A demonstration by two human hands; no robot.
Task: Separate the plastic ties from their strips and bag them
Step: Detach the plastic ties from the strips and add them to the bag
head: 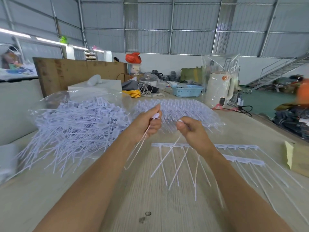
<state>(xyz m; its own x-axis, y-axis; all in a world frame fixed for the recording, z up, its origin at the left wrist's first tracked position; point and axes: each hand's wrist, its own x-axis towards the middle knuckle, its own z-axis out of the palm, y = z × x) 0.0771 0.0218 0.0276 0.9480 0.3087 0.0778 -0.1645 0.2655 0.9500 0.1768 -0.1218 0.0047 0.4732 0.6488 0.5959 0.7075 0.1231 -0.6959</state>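
Over the pale worktop (167,215), the left hand (147,124) pinches loose ties (137,151) by their heads in a narrow grip; the right hand (192,129) pinches another. They look light, thin and whippy. A strip (240,146) lies beneath; a clear bag (75,114) holds many ties.
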